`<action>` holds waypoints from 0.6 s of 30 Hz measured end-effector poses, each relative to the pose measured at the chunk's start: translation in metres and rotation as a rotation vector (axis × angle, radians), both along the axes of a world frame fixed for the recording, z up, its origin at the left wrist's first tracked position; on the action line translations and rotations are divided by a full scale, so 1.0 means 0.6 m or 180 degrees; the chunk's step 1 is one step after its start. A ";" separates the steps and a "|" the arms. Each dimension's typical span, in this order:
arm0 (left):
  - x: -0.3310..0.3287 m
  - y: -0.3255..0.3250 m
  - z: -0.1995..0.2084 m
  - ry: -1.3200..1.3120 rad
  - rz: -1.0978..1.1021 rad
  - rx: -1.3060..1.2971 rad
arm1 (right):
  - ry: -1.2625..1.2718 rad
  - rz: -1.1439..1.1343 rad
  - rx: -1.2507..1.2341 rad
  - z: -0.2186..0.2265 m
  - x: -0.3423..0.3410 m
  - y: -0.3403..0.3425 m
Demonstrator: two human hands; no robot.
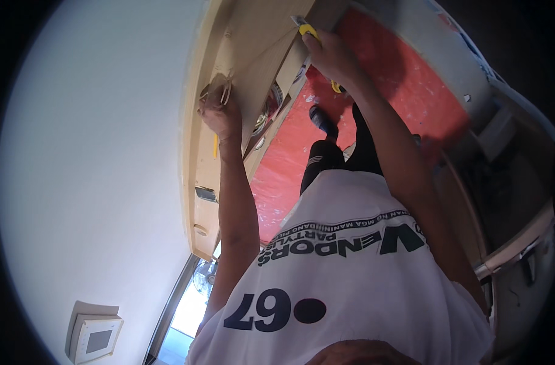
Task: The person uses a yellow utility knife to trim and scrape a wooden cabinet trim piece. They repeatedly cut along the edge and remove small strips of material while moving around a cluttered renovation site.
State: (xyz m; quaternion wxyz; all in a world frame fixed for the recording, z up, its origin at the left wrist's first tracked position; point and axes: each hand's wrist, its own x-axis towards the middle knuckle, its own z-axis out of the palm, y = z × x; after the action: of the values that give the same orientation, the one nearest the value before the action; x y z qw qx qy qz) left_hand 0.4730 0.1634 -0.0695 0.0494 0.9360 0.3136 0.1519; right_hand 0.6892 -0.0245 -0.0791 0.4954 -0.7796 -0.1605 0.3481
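Observation:
My right hand [333, 56] is closed around a yellow-handled tool [308, 29] with a flat metal tip, held at the far end of a pale wooden board [253, 67]. A second yellow part [337, 87] shows below that hand; I cannot tell if it belongs to the same tool. My left hand [220, 115] rests at the wooden ledge along the wall, its fingers curled around a thin pale strip [227, 92]. Most of what the left fingers grip is hidden. A yellow pencil-like stick [216, 146] lies on the ledge beside my left wrist.
The wooden ledge [207, 173] runs along a white wall [101, 152] and carries a dark rectangular piece [205, 194]. Round items [268, 112] sit in an opening under the board. Red sheeting [405, 79] covers the floor. A fan [204, 277] and a wall-mounted screen unit [96, 338] appear lower left.

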 end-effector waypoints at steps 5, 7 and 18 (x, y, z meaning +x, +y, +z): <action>-0.015 -0.008 0.009 0.0351 0.0344 0.0007 | 0.0184 -0.0021 -0.0057 0.002 -0.020 -0.008; -0.021 -0.007 0.006 0.0192 0.0256 0.0035 | 0.0171 -0.0004 -0.0064 0.010 -0.023 -0.012; -0.035 -0.007 0.020 0.0512 0.0460 -0.0085 | -0.0004 -0.0052 0.0005 0.002 -0.031 -0.005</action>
State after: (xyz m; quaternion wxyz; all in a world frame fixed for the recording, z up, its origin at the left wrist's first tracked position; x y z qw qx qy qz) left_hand 0.4518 0.1592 -0.0573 0.0254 0.9194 0.3853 0.0753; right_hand 0.6706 -0.0276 -0.0780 0.4987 -0.7807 -0.1546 0.3433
